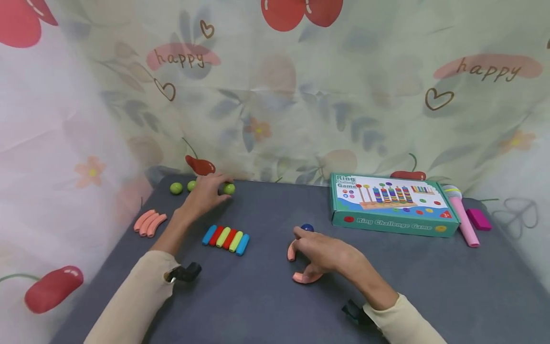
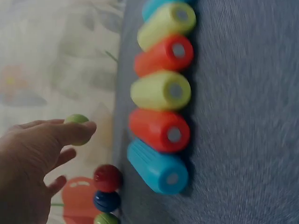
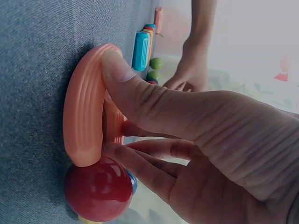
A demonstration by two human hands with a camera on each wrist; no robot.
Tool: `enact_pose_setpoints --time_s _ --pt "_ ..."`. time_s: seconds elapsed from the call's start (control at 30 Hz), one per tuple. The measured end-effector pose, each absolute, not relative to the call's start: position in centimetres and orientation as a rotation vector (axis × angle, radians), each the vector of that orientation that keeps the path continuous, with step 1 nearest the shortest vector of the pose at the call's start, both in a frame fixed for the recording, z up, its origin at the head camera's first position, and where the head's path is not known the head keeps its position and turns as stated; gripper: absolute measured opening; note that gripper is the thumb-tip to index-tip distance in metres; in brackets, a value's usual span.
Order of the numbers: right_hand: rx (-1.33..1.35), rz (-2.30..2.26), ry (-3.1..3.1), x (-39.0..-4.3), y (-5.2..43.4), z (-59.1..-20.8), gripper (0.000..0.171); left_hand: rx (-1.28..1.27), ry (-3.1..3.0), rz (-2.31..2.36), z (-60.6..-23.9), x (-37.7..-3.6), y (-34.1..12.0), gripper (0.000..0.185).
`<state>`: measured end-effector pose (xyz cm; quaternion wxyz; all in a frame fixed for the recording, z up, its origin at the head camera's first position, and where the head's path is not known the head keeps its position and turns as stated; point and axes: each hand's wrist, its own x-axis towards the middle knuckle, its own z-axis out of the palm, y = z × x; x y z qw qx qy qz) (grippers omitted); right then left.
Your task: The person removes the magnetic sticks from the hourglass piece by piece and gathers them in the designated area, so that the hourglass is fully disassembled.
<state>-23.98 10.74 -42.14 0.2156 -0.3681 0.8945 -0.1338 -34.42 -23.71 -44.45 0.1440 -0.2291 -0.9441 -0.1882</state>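
At the back left of the table, my left hand (image 1: 204,193) pinches a green ball (image 2: 77,119) between thumb and finger. Red (image 2: 107,178), blue (image 2: 106,201) and green balls lie beyond it in the left wrist view. Right of the table's middle, my right hand (image 1: 326,253) holds a curved orange magnetic rod (image 3: 84,109), with the thumb on one end and a finger at the other. That rod's lower end meets a red ball (image 3: 98,189). A second curved orange rod (image 1: 291,251) is partly hidden behind the first, by my fingertips. Behind the right hand shows a blue ball (image 1: 307,228).
Straight blue, red and yellow rods (image 1: 225,239) lie in a row between the hands. Three curved orange rods (image 1: 149,223) sit at the left edge, near a green ball (image 1: 176,188). At the back right are a game box (image 1: 395,205), a pink microphone (image 1: 464,217) and a magenta block (image 1: 479,219).
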Motion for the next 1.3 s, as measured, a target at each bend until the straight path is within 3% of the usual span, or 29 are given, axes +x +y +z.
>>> enact_pose_setpoints --time_s 0.53,1.03,1.17,1.3 --pt "-0.984 -0.348 2.47 -23.9 10.4 -42.2 0.028 -0.556 -2.8 -0.361 -46.8 -35.5 -25.1 0.037" --pt "-0.991 -0.326 2.479 -24.0 10.5 -42.1 0.028 -0.592 -2.785 -0.318 -46.5 -35.2 -25.0 0.046" --pt "-1.0 -0.322 2.463 -24.1 10.6 -41.8 0.027 -0.647 -2.731 -0.311 -45.7 -33.9 -22.8 0.053" --pt "-1.042 -0.327 2.461 -24.2 11.0 -41.9 0.026 -0.809 -2.647 -0.394 -45.2 -31.2 -18.2 0.046"
